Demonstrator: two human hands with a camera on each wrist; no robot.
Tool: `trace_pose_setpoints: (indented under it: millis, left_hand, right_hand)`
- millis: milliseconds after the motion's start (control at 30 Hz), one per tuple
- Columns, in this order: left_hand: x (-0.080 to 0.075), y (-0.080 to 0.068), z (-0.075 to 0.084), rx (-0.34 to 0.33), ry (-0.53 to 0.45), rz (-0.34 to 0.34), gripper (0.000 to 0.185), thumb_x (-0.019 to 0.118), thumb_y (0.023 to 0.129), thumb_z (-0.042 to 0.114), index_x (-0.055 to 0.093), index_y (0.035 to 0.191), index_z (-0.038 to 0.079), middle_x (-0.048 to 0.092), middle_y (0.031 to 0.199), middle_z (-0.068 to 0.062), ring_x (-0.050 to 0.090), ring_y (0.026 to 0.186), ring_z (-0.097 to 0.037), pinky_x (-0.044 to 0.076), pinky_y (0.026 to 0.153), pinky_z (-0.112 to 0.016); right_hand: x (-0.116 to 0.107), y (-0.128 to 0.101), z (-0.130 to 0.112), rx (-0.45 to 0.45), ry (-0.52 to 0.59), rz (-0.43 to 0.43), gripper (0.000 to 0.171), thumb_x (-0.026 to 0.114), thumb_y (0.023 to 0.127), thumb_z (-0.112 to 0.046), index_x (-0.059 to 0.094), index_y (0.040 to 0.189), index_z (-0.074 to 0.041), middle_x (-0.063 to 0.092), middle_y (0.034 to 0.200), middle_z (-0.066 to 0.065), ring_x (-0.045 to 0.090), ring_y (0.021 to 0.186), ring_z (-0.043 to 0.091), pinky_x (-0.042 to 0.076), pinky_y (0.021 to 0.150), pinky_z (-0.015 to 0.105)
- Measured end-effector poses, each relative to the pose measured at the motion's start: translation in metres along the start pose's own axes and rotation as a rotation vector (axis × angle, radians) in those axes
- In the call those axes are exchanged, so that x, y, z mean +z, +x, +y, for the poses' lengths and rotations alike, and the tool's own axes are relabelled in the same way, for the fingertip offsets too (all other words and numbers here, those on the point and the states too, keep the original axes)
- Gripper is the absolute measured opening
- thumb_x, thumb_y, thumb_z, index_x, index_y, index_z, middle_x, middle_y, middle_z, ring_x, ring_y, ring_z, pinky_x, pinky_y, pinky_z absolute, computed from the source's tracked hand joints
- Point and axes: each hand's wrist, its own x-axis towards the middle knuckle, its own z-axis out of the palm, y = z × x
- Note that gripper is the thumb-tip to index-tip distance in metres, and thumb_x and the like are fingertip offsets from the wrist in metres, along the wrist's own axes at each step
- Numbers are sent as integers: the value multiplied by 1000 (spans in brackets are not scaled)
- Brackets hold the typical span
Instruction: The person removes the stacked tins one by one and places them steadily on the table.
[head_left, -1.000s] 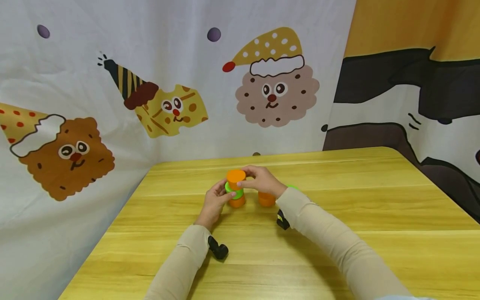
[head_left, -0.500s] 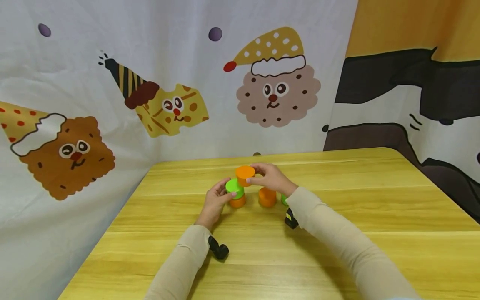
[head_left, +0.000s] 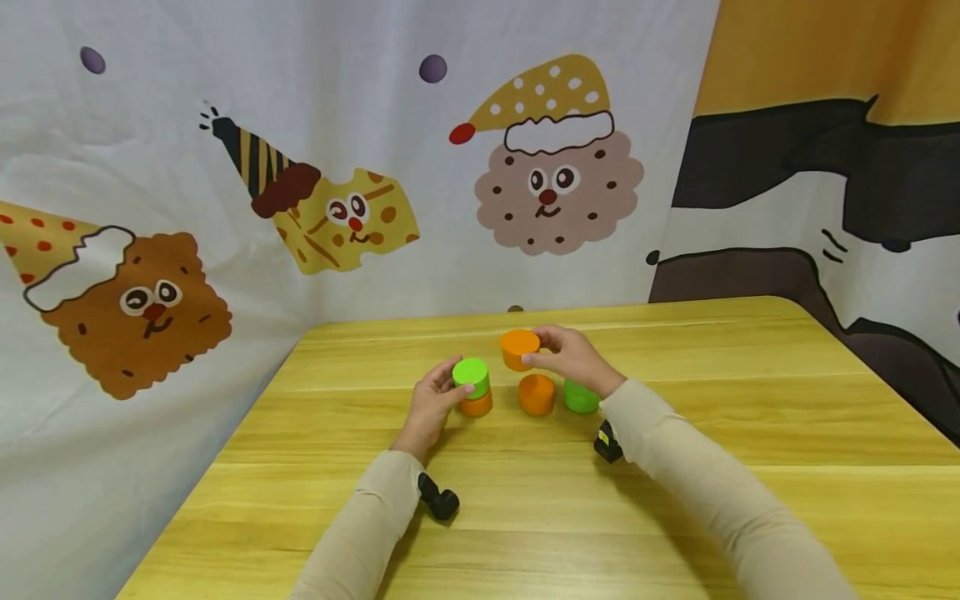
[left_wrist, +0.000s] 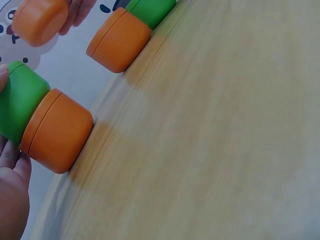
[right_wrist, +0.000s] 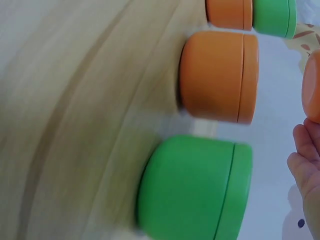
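My right hand [head_left: 576, 360] holds an orange round lidded jar [head_left: 520, 350] in the air, thumb in front and fingers behind. Below it, a second orange jar [head_left: 536, 395] stands on the table beside a green jar [head_left: 581, 397], partly under my right hand. To the left, a green jar [head_left: 471, 378] sits on top of another orange jar [head_left: 476, 406]. My left hand [head_left: 429, 408] grips that upper green jar [left_wrist: 20, 102] between thumb and fingers. In the right wrist view, the standing green jar [right_wrist: 195, 187] is nearest and the lifted jar shows only at the right edge.
The jars stand toward the far part of a wood-grain table [head_left: 495, 517]. Behind its back edge hangs a white curtain [head_left: 360, 83] printed with cartoon snacks. Black wrist devices [head_left: 438, 498] hang under both sleeves.
My right hand has lifted the orange jar off the left stack and carried it right, over the standing orange jar. More of the right green jar shows. My left hand has stayed in place.
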Motion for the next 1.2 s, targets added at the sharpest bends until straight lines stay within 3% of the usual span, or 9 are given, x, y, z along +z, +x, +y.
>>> trace_pose_setpoints:
  millis: [267,567,800,1200]
  left_hand:
    - [1,1,0,-2,1,4,57,67,80,-2,49,133,7,51,134,-13,50,119,-24,44,96,-30]
    - [2,0,1,4,4,9,56,67,81,-1,49,133,6,52,133,-13,51,119,-24,45,96,-30]
    - [3,-1,2,5,-19,5,58,66,80,-5,47,134,3,50,134,-15,50,120,-25,43,98,-30]
    - [4,-1,4,-11,-4,14,57,66,81,-4,48,135,5,50,135,-14,49,121,-25,41,100,-33]
  right_hand:
    - [-18,-22,-22,51,12,23,43,68,85,-20,56,122,-1,60,116,17,56,104,30,45,91,44]
    - [-27,-21,19,45,-19,60,48,70,83,-33,58,121,-7,62,114,12,56,101,25,44,88,42]
    - [-35,-28,30,69,-9,70,53,70,81,-36,55,123,-8,61,116,12,56,102,26,46,89,41]
    - [-56,-50,40,70,71,115,49,68,85,-28,52,124,-2,58,107,13,53,87,19,47,76,24]
